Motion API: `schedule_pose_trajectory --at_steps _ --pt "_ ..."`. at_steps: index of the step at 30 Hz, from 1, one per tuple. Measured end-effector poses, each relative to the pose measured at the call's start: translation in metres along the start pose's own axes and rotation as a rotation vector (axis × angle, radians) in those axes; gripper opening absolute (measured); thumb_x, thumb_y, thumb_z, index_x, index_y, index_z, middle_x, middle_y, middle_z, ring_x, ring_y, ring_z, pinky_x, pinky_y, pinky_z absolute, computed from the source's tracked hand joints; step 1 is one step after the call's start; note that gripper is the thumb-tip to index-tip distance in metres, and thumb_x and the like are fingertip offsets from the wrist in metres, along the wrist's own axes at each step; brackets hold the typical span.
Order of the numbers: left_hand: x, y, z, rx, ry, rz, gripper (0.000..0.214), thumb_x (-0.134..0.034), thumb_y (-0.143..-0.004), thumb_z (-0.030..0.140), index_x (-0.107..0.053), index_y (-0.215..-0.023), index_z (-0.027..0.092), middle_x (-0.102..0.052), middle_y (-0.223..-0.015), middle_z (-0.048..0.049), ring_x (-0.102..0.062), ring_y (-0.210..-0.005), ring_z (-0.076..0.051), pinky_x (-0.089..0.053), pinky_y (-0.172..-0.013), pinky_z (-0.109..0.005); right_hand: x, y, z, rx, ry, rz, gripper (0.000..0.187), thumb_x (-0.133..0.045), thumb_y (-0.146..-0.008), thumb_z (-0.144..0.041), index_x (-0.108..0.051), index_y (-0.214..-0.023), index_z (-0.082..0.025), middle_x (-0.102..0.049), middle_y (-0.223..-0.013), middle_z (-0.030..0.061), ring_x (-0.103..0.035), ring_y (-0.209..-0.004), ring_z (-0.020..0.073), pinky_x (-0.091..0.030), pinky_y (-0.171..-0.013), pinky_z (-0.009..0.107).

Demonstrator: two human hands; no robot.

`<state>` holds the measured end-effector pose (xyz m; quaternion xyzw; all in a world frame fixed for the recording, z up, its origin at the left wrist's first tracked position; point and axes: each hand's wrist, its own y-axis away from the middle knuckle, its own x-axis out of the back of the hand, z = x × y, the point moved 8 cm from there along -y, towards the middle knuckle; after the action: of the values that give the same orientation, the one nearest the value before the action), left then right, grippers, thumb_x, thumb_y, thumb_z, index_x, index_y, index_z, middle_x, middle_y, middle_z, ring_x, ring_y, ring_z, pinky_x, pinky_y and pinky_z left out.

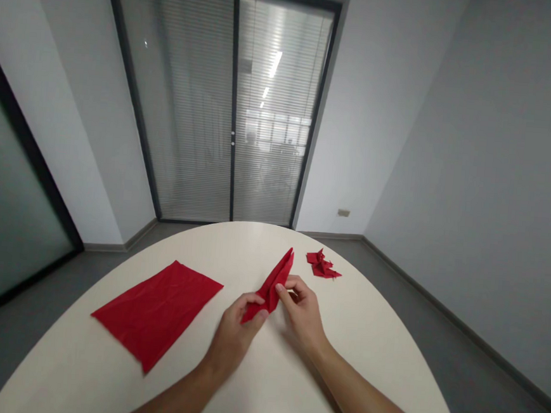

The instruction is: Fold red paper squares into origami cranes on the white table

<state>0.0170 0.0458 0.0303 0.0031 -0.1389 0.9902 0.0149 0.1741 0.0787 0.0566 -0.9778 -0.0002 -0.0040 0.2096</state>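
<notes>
Both my hands hold one piece of folded red paper (277, 276) above the table, its long pointed end tilted up and away from me. My left hand (237, 327) pinches its lower left part between thumb and fingers. On the right edge, the thumb and fingers of my right hand (303, 307) are closed on the paper near its middle. A large sheet of red paper (162, 309) with crease lines lies spread on the table to the left. Several small folded red paper pieces (322, 264) sit together beyond my right hand.
The round white table (364, 353) curves away on both sides. Past its far edge stands a dark-framed glass partition with blinds (190, 130). Grey walls (508, 155) rise at the right, with a small wall socket (344, 212) low down.
</notes>
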Motion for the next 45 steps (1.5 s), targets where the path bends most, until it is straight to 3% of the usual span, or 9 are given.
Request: schedule_pose_trajectory --at_steps 5,10,16,19,26,31,34,41,45 --pt "0.001 -0.002 0.006 -0.068 -0.104 0.063 0.016 -0.068 -0.084 0.034 -0.063 -0.089 0.019 -0.070 -0.102 -0.0080 -0.064 -0.098 -0.023 -0.050 -0.087 -0.033 -0.009 0.004 -0.009 0.049 0.014 -0.064 0.028 -0.073 -0.085 -0.047 -0.065 -0.074 -0.022 -0.067 -0.093 0.0056 -0.063 -0.086 0.0204 -0.051 -0.077 0.033" --pt "0.002 -0.001 0.010 -0.118 -0.147 0.093 0.014 -0.064 -0.087 0.031 -0.064 -0.078 0.020 -0.066 -0.123 -0.0124 -0.060 -0.116 -0.028 -0.053 -0.087 -0.034 -0.008 0.005 -0.009 0.061 0.053 -0.052 0.025 -0.071 -0.087 -0.046 -0.068 -0.080 -0.022 -0.067 -0.097 0.0070 -0.065 -0.089 0.0213 -0.055 -0.075 0.034" --pt "0.004 -0.002 0.004 -0.127 -0.118 0.116 0.016 -0.063 -0.088 0.029 -0.064 -0.102 0.020 -0.068 -0.113 -0.0095 -0.065 -0.104 -0.023 -0.053 -0.092 -0.037 -0.009 0.007 -0.004 0.030 0.089 -0.074 0.026 -0.068 -0.090 -0.047 -0.068 -0.087 -0.021 -0.073 -0.085 0.0059 -0.068 -0.080 0.0217 -0.055 -0.081 0.038" --pt "0.006 -0.002 0.006 -0.153 -0.151 0.128 0.014 -0.061 -0.090 0.029 -0.064 -0.100 0.020 -0.068 -0.105 -0.0080 -0.065 -0.099 -0.022 -0.054 -0.091 -0.036 -0.010 0.006 -0.002 0.010 0.055 -0.064 0.025 -0.071 -0.087 -0.046 -0.066 -0.089 -0.021 -0.074 -0.087 0.0063 -0.070 -0.081 0.0221 -0.055 -0.079 0.036" --pt "0.001 0.001 0.003 -0.090 -0.143 0.078 0.016 -0.058 -0.093 0.032 -0.062 -0.103 0.020 -0.066 -0.104 -0.0069 -0.065 -0.086 -0.019 -0.053 -0.071 -0.027 -0.009 0.003 0.007 -0.042 -0.067 -0.057 0.029 -0.079 -0.079 -0.041 -0.067 -0.094 -0.020 -0.074 -0.086 0.0058 -0.067 -0.075 0.0191 -0.053 -0.073 0.033" --pt "-0.001 0.002 0.006 -0.078 -0.167 0.058 0.019 -0.049 -0.097 0.031 -0.062 -0.105 0.019 -0.065 -0.107 -0.0085 -0.065 -0.091 -0.020 -0.053 -0.071 -0.027 -0.018 0.006 0.008 -0.074 -0.082 -0.154 0.016 -0.072 -0.081 -0.034 -0.069 -0.087 -0.020 -0.071 -0.080 0.0024 -0.064 -0.073 0.0187 -0.050 -0.071 0.032" --pt "-0.001 0.002 0.011 -0.126 -0.192 0.057 0.018 -0.050 -0.097 0.029 -0.063 -0.104 0.019 -0.065 -0.108 -0.0087 -0.064 -0.093 -0.020 -0.053 -0.072 -0.027 -0.018 0.006 0.007 -0.090 -0.118 -0.143 0.013 -0.074 -0.078 -0.030 -0.067 -0.082 -0.020 -0.068 -0.079 0.0008 -0.062 -0.073 0.0177 -0.048 -0.069 0.030" --pt "0.003 0.001 0.010 -0.167 -0.184 0.099 0.021 -0.048 -0.099 0.031 -0.064 -0.107 0.019 -0.063 -0.113 -0.0095 -0.064 -0.101 -0.021 -0.055 -0.079 -0.029 -0.019 0.003 0.022 -0.146 -0.311 -0.137 0.031 -0.082 -0.075 -0.042 -0.060 -0.081 -0.021 -0.067 -0.075 -0.0014 -0.057 -0.066 0.0137 -0.046 -0.065 0.026" --pt "0.005 0.002 0.006 -0.156 -0.164 0.131 0.023 -0.048 -0.100 0.033 -0.062 -0.112 0.021 -0.062 -0.117 -0.0095 -0.062 -0.109 -0.021 -0.055 -0.086 -0.031 -0.015 0.005 0.025 -0.180 -0.310 -0.104 0.038 -0.086 -0.072 -0.045 -0.060 -0.083 -0.020 -0.068 -0.080 0.0003 -0.059 -0.070 0.0149 -0.047 -0.067 0.027"
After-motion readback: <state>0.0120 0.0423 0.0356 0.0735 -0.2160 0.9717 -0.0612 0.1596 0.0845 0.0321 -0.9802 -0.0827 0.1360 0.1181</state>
